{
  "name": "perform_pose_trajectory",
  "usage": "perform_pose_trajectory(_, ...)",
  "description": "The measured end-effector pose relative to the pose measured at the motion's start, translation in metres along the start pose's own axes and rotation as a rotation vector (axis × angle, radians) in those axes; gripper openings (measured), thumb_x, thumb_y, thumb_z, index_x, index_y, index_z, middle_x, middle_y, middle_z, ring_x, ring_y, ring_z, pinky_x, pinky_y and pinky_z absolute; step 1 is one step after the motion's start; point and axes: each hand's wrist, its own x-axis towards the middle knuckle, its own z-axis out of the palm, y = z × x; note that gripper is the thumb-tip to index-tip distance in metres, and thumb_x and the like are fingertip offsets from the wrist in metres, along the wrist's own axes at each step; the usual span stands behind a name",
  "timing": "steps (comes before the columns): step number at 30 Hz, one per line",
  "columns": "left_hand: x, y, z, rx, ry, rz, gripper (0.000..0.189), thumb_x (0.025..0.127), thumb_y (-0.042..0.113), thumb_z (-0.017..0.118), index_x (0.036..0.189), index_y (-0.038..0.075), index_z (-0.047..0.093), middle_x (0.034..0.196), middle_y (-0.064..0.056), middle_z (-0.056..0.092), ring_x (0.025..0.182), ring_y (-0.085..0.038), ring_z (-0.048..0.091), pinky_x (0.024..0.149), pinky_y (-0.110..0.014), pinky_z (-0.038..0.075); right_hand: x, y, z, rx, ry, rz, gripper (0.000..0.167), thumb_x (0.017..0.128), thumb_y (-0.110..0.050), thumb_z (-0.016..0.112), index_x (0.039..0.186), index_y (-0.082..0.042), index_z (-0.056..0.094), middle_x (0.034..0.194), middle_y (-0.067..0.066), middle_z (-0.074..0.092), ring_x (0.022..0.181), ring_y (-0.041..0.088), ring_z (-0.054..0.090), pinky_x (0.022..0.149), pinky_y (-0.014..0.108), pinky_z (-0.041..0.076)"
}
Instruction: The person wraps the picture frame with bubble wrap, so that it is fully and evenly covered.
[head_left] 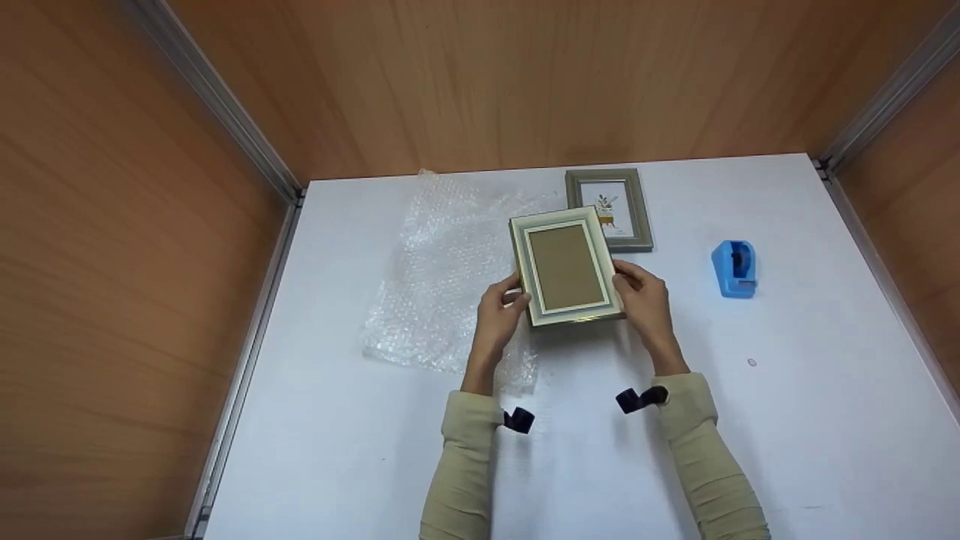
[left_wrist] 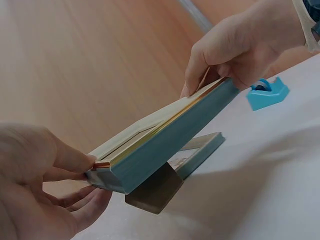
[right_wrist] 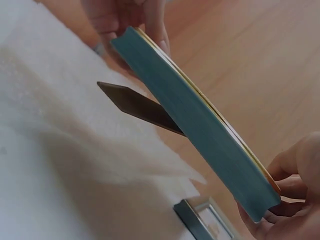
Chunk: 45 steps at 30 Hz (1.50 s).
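Observation:
Both hands hold a pale green picture frame [head_left: 531, 300] with a plain brown centre, raised off the table. My left hand [head_left: 498, 313] pinches its left side near the lower corner, thumb on the front and fingers behind. On the opposite side my right hand [head_left: 643, 300] grips the edge the same way. From the frame's back a brown stand leg [left_wrist: 156, 189] juts out, seen in both wrist views. Just behind lies a second, grey-green picture frame [head_left: 641, 217] with a plant picture, partly covered by the held one in the head view.
A sheet of bubble wrap [head_left: 431, 277] spreads over the white table [head_left: 337, 450] to the left. At the right stands a blue tape dispenser [head_left: 735, 270], with a small ring-shaped bit [head_left: 751, 362] nearer the front. Wooden panels [head_left: 487, 82] enclose the back and sides.

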Motion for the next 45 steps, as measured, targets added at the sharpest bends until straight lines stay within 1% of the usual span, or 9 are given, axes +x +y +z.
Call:
perform_pose_trajectory(4,0.003,0.001,-0.013,-0.02,0.043,-0.025,0.046,0.092,0.007,0.06,0.137,0.005,0.051,0.129,-0.014,0.056,0.114,-0.025,0.058,0.091,-0.032,0.052,0.008,-0.007,0.014,0.026,-0.028,-0.007,0.035,0.096,-0.01,0.054,0.13,-0.002,0.058,0.128,0.015,0.06,0.116,0.022,0.058,0.097,0.031,0.046)
perform_pose_trajectory(11,0.009,-0.002,-0.034,-0.053,0.12,-0.026,0.045,0.091,0.004,0.06,0.135,0.002,0.052,0.128,-0.017,0.057,0.113,-0.028,0.059,0.092,-0.034,0.052,0.017,-0.012,0.041,0.123,-0.086,0.012,0.037,0.095,-0.007,0.053,0.132,-0.002,0.055,0.132,0.015,0.057,0.119,0.022,0.056,0.1,0.032,0.045)
perform_pose_trajectory(15,0.013,-0.008,-0.044,-0.087,0.148,-0.034,0.046,0.09,0.001,0.059,0.135,0.0,0.051,0.127,-0.018,0.058,0.11,-0.028,0.06,0.091,-0.033,0.052,0.022,-0.012,0.055,0.16,-0.104,0.008,0.036,0.094,-0.006,0.055,0.13,-0.002,0.057,0.13,0.016,0.059,0.117,0.023,0.057,0.096,0.027,0.048)
perform_pose_trajectory(20,0.018,-0.015,-0.056,-0.105,0.173,-0.045,0.045,0.091,0.0,0.057,0.135,-0.002,0.05,0.127,-0.02,0.058,0.11,-0.029,0.058,0.093,-0.034,0.051,0.029,-0.012,0.071,0.172,-0.129,-0.03,0.035,0.092,-0.004,0.056,0.126,-0.001,0.061,0.125,0.018,0.062,0.112,0.024,0.06,0.086,0.02,0.048)
perform_pose_trajectory(27,0.023,-0.024,-0.071,-0.092,0.202,-0.065,0.044,0.091,-0.001,0.055,0.135,-0.003,0.05,0.126,-0.022,0.057,0.112,-0.031,0.059,0.095,-0.036,0.049,0.035,-0.011,0.09,0.191,-0.226,-0.035,0.043,0.088,0.003,0.05,0.13,-0.002,0.058,0.13,0.017,0.06,0.119,0.025,0.057,0.093,0.025,0.047)
perform_pose_trajectory(31,0.025,-0.028,-0.078,-0.094,0.218,-0.086,0.044,0.092,-0.001,0.054,0.135,-0.002,0.051,0.126,-0.021,0.057,0.112,-0.031,0.058,0.096,-0.036,0.049,0.039,-0.008,0.101,0.164,-0.248,-0.045,0.045,0.087,0.002,0.05,0.131,-0.003,0.058,0.129,0.016,0.06,0.117,0.025,0.058,0.093,0.027,0.047)
perform_pose_trajectory(36,0.028,-0.032,-0.085,-0.096,0.24,-0.103,0.043,0.091,-0.001,0.053,0.134,-0.002,0.052,0.126,-0.022,0.057,0.113,-0.032,0.058,0.096,-0.038,0.049,0.044,-0.005,0.114,0.135,-0.267,-0.047,0.045,0.087,0.0,0.049,0.131,-0.005,0.058,0.125,0.016,0.063,0.112,0.023,0.06,0.085,0.023,0.049)
perform_pose_trajectory(42,0.033,-0.039,-0.089,-0.058,0.239,-0.114,0.043,0.092,-0.001,0.051,0.135,-0.002,0.051,0.126,-0.023,0.056,0.114,-0.031,0.058,0.094,-0.035,0.05,0.048,-0.001,0.124,0.123,-0.283,-0.015,0.047,0.087,0.0,0.046,0.132,-0.007,0.058,0.122,0.015,0.064,0.101,0.022,0.062,0.061,0.021,0.048)
perform_pose_trajectory(45,0.035,-0.041,-0.091,-0.042,0.24,-0.128,0.044,0.092,-0.001,0.051,0.136,-0.001,0.05,0.126,-0.022,0.057,0.114,-0.03,0.057,0.091,-0.034,0.05,0.05,0.001,0.128,0.118,-0.299,-0.006,0.047,0.088,0.0,0.045,0.133,-0.008,0.056,0.125,0.015,0.063,0.104,0.022,0.061,0.06,0.023,0.046)
